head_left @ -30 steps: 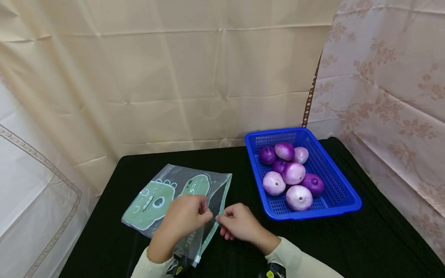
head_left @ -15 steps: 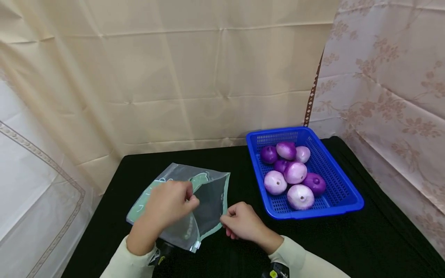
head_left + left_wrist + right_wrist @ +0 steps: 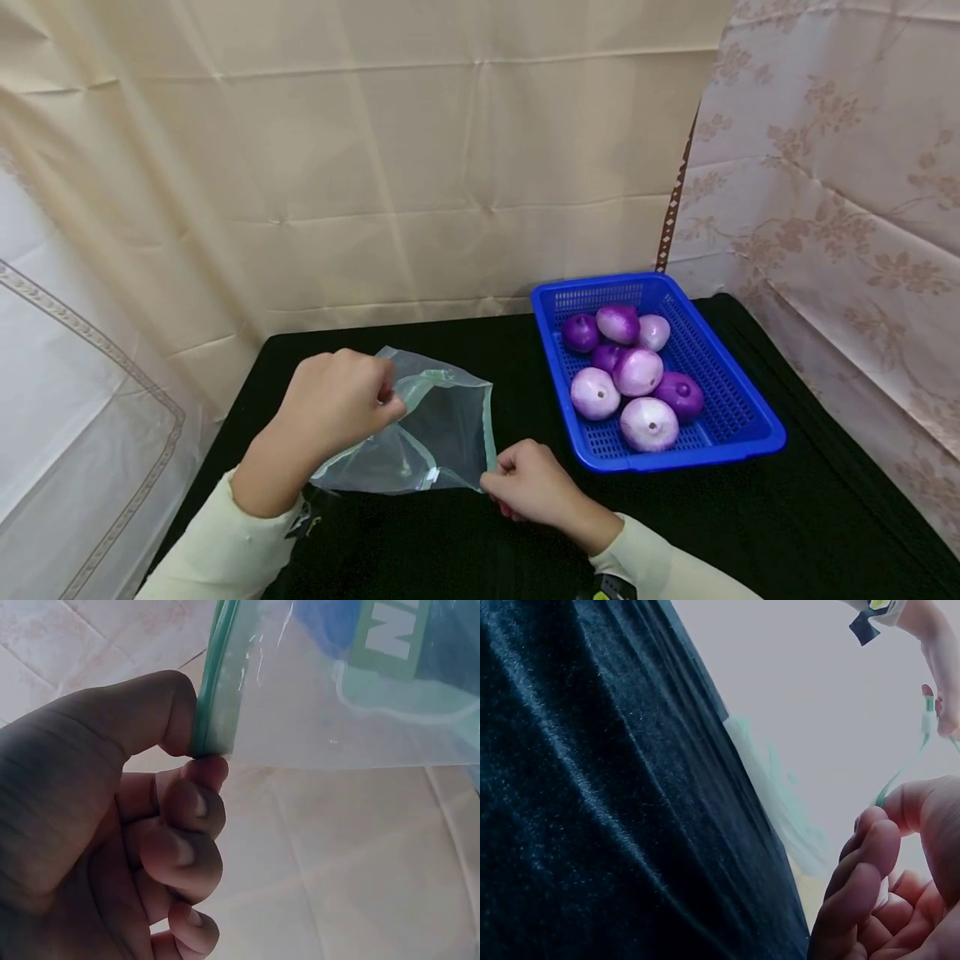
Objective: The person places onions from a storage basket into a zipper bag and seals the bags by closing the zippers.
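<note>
A clear zip bag (image 3: pixel 450 421) with a green zip edge gapes between both hands over the dark table. My left hand (image 3: pixel 330 408) pinches one side of its mouth, held up on the left. In the left wrist view, thumb and index finger grip the green zip strip (image 3: pixel 216 682), and pale green print shows on the bag. My right hand (image 3: pixel 536 487) pinches the opposite edge near the table. The right wrist view has that green edge entering between thumb and fingers of the right hand (image 3: pixel 877 862). The white slider (image 3: pixel 431 477) sits on the near rim.
To the right stands a blue plastic basket (image 3: pixel 720 454) with several purple onions (image 3: pixel 637 372) inside. Black cloth (image 3: pixel 405 550) covers the table. Beige curtain (image 3: pixel 375 167) hangs behind, and a floral curtain (image 3: pixel 847 200) hangs at the right.
My left hand has moved left and up, taking one side of the bag with it. The bag's mouth has spread wide. My right hand has shifted only slightly.
</note>
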{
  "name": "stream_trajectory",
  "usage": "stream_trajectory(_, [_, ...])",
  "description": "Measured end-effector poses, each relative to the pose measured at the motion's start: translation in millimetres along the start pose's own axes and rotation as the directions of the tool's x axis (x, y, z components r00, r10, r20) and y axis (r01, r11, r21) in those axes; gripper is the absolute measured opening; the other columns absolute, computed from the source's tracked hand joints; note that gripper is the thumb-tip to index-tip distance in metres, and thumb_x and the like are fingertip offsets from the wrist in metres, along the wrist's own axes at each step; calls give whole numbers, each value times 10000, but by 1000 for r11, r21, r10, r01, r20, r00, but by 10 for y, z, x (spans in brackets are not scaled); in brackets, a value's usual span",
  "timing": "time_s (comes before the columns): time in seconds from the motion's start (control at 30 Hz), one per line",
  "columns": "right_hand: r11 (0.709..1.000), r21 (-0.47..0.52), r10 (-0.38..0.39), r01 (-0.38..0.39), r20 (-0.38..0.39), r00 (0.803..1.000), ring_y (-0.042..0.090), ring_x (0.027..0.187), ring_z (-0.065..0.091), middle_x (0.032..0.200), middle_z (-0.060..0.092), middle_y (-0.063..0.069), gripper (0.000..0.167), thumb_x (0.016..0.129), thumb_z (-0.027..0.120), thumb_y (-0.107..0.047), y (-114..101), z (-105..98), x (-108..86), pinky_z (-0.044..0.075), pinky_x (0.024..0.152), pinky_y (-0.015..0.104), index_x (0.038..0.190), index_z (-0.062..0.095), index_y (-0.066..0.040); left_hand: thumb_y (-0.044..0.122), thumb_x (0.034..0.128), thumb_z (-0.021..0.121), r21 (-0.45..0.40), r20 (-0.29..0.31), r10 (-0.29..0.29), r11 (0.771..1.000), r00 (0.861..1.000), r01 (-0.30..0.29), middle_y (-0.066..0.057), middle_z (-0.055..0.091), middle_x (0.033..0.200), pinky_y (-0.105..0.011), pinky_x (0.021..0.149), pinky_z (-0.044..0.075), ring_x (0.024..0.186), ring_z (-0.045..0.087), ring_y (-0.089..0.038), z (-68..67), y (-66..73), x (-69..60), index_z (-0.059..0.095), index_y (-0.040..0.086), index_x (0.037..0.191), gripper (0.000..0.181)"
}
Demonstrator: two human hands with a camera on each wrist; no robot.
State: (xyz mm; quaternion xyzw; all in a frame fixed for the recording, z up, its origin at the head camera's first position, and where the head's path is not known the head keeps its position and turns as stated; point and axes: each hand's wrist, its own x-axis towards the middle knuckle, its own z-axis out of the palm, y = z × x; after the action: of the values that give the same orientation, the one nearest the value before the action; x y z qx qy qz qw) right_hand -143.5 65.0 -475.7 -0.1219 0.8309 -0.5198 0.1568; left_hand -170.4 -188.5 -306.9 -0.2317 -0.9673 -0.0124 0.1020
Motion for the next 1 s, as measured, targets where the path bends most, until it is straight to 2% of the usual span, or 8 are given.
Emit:
stream_trajectory(0.23, [999, -38, -38, 37, -26, 999, 75, 393, 550, 455, 567, -80, 278, 842, 653, -174, -24, -65, -13, 443, 406, 237, 565, 623, -171, 173, 750, 624, 72, -37, -3, 997, 999, 5, 100, 173, 537, -280, 488, 95, 542, 115, -106, -91, -74, 17, 312, 215, 548, 374])
stream_trajectory(0.33, [994, -80, -74, 69, -50, 996, 34, 410, 486, 454, 502, -130, 286, 813, 655, -162, -35, -79, -7, 376, 416, 215, 546, 564, -207, 188, 765, 644, 64, -15, -15, 998, 1000, 16, 88, 294, 553, -272, 451, 162, 504, 210, -102, -72, -87, -4, 436, 194, 619, 254])
stream_trajectory(0.43, [990, -116, -89, 82, -57, 994, 14, 444, 407, 492, 437, -159, 277, 799, 661, -164, -52, -85, -4, 329, 437, 201, 577, 511, -231, 147, 781, 644, 20, 11, -18, 1000, 1000, 18, 78, 439, 631, -275, 435, 250, 502, 331, -107, -27, -89, -19, 574, 175, 782, 76])
stream_trajectory(0.5, [987, -135, -98, 90, -59, 993, 24, 472, 376, 532, 418, -152, 241, 801, 658, -160, -73, -89, -5, 320, 452, 210, 623, 510, -227, 97, 785, 604, -20, 20, -10, 1000, 1000, 10, 75, 415, 659, -269, 449, 234, 520, 302, -101, 11, -81, -11, 564, 164, 798, 79])
stream_trajectory(0.63, [990, -102, -101, 94, -67, 993, 39, 486, 388, 579, 454, -124, 136, 855, 632, -155, -127, -97, -17, 354, 456, 236, 741, 620, -227, 86, 821, 594, -79, -7, 26, 997, 1000, -26, 84, 303, 612, -261, 468, 182, 532, 221, -88, 59, -40, 37, 460, 187, 666, 229])
stream_trajectory(0.7, [989, -101, -112, 104, -79, 991, 36, 481, 376, 574, 438, -122, 196, 914, 619, -182, -154, -99, -20, 353, 454, 240, 723, 612, -224, 103, 831, 623, -78, -12, 30, 996, 999, -31, 80, 263, 596, -266, 470, 173, 532, 204, -91, 50, -17, 56, 414, 198, 631, 305])
stream_trajectory(0.87, [989, -111, -111, 99, -111, 988, 31, 456, 383, 525, 441, -125, 378, 980, 589, -232, -194, -104, -22, 341, 436, 234, 607, 529, -202, 70, 830, 656, -34, -25, 1, 999, 1000, -2, 78, 320, 594, -277, 472, 220, 538, 267, -100, -77, 0, 88, 456, 196, 649, 297])
stream_trajectory(1.0, [993, -109, -64, 51, -113, 992, 59, 456, 433, 536, 514, -105, 293, 918, 547, -159, -199, -127, -29, 355, 425, 235, 630, 593, -188, -8, 774, 658, -7, -110, -35, 999, 993, 35, 48, 375, 610, -305, 486, 262, 556, 329, -138, -268, -33, 95, 487, 178, 688, 267])
